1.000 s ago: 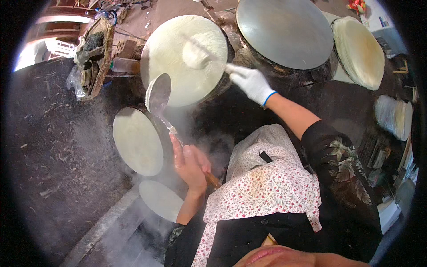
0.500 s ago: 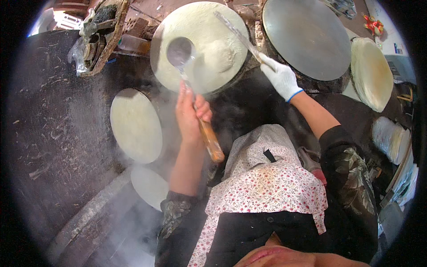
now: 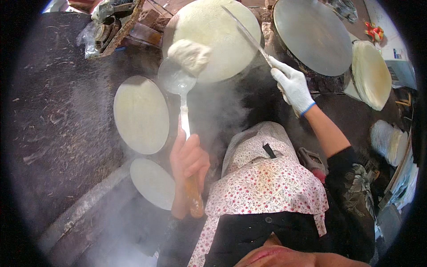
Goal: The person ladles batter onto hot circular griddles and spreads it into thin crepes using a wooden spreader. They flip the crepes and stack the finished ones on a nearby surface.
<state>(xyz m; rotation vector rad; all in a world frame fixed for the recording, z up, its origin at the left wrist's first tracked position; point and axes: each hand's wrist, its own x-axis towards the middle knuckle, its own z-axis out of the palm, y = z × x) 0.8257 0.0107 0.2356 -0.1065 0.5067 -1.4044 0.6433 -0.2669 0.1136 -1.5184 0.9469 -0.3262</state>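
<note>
My bare left hand (image 3: 191, 162) is closed round the wooden handle of a metal ladle (image 3: 177, 75). A lump of pale dough (image 3: 191, 55) sits at the ladle's upper edge, over the near left part of a round griddle (image 3: 227, 31) coated with a pale, thin layer. My right hand (image 3: 291, 86), in a white glove with a blue cuff, grips a long narrow scraper (image 3: 244, 29) whose far end reaches over that same griddle. Steam rises around my left hand and the ladle.
Left are two pale round plates (image 3: 140, 113) (image 3: 152, 182); upper right, a grey griddle (image 3: 311, 35). Stacks of thin round sheets (image 3: 371, 75) (image 3: 384, 142) stand at the right. A cluttered tray (image 3: 129, 31) is at upper left, a floral apron (image 3: 262, 187) below.
The dough lump has left the griddle's middle and now sits at the ladle's edge. The ladle has swung down toward me. The scraper and gloved hand have shifted right.
</note>
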